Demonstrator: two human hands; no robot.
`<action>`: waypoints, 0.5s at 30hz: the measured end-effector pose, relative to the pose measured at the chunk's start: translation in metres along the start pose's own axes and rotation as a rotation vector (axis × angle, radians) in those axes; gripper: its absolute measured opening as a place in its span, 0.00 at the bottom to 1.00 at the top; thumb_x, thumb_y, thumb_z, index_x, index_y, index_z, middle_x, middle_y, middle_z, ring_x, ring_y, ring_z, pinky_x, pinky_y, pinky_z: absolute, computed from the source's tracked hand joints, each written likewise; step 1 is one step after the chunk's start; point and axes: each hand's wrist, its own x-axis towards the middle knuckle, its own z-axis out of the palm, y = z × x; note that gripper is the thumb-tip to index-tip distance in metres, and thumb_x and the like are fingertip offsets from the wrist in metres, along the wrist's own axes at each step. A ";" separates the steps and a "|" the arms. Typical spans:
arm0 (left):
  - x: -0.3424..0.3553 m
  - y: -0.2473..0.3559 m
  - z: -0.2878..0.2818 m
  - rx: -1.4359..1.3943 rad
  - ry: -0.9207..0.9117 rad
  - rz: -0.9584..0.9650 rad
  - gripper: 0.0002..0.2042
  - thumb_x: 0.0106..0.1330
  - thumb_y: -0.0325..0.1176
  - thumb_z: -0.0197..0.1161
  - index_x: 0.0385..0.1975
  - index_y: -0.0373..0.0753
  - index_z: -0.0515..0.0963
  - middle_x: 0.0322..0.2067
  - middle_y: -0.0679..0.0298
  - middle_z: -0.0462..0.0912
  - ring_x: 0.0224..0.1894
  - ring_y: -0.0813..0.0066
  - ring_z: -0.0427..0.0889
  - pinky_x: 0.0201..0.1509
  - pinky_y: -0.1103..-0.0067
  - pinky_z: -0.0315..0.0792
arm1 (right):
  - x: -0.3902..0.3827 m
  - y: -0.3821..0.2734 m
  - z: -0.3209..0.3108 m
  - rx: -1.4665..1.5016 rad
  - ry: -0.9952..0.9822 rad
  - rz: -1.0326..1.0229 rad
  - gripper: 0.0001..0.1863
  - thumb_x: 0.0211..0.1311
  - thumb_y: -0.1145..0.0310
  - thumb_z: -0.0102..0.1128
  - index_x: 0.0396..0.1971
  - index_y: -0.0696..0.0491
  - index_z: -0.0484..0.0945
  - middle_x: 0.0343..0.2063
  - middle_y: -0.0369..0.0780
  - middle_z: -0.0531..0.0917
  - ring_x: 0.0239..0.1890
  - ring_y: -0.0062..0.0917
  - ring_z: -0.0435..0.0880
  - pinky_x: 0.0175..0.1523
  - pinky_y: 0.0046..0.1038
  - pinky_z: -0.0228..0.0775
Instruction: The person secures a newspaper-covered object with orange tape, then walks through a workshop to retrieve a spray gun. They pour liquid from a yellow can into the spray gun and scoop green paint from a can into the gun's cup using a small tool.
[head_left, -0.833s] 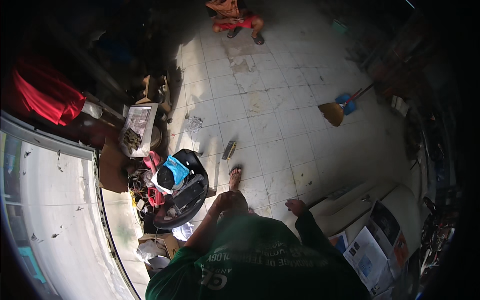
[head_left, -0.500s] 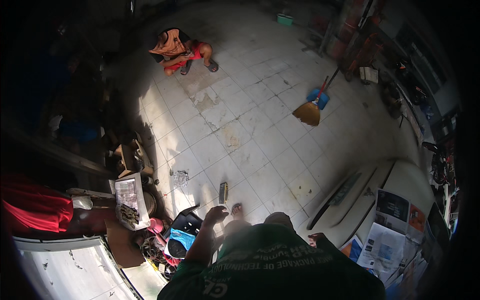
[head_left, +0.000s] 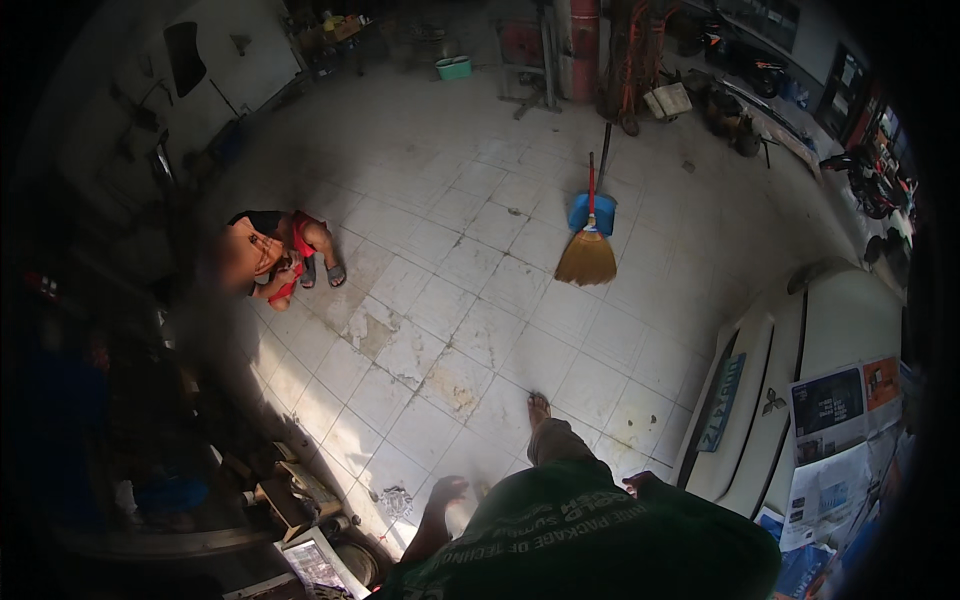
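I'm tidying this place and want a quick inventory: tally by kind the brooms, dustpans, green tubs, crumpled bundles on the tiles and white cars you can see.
Broom: 1
Blue dustpan: 1
Green tub: 1
Crumpled grey-white bundle, near your left hand: 1
White car, on your right hand's side: 1
Total: 5

1. Dark green shirt (head_left: 610, 530), cloth creased, with rows of pale printed lettering.
2. Matching dark green right sleeve (head_left: 690, 503).
3. Brownish-grey trouser leg (head_left: 562, 442).
4. Left hand (head_left: 448, 489), right hand (head_left: 635, 482): both bare.
5. Foot (head_left: 538, 407) with toes exposed; footwear unclear.
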 end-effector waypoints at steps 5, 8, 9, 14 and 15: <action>0.038 0.050 0.019 -0.583 -0.440 0.271 0.16 0.64 0.36 0.70 0.50 0.38 0.81 0.40 0.60 0.86 0.29 0.68 0.83 0.32 0.73 0.78 | 0.044 -0.205 -0.071 -1.004 0.187 -0.323 0.15 0.60 0.58 0.72 0.41 0.51 0.86 0.25 0.42 0.84 0.22 0.34 0.80 0.36 0.42 0.81; 0.062 0.109 -0.019 -0.044 0.054 -0.114 0.12 0.68 0.36 0.65 0.48 0.40 0.80 0.35 0.62 0.86 0.26 0.73 0.82 0.29 0.75 0.76 | 0.015 -0.405 -0.011 -0.845 0.267 -0.359 0.17 0.65 0.54 0.66 0.39 0.54 0.85 0.29 0.40 0.86 0.28 0.28 0.88 0.35 0.35 0.82; 0.068 0.128 -0.027 -0.105 0.099 -0.218 0.11 0.69 0.35 0.64 0.47 0.40 0.80 0.34 0.62 0.85 0.26 0.73 0.82 0.28 0.75 0.76 | -0.004 -0.465 0.005 -0.739 0.260 -0.452 0.19 0.65 0.52 0.65 0.43 0.54 0.84 0.32 0.39 0.88 0.29 0.26 0.89 0.35 0.32 0.82; 0.132 0.218 -0.046 -0.029 0.031 -0.109 0.09 0.68 0.35 0.63 0.44 0.41 0.81 0.29 0.64 0.83 0.22 0.74 0.81 0.26 0.74 0.76 | -0.051 -0.693 0.079 -0.505 0.241 -0.653 0.23 0.64 0.56 0.67 0.55 0.52 0.80 0.40 0.40 0.89 0.35 0.28 0.90 0.31 0.28 0.79; 0.159 0.223 -0.051 -0.215 0.048 -0.146 0.07 0.67 0.34 0.63 0.41 0.41 0.81 0.27 0.64 0.82 0.22 0.75 0.80 0.24 0.74 0.76 | -0.052 -0.730 0.092 -0.460 0.214 -0.675 0.24 0.64 0.56 0.67 0.55 0.52 0.80 0.40 0.40 0.89 0.35 0.28 0.90 0.30 0.27 0.79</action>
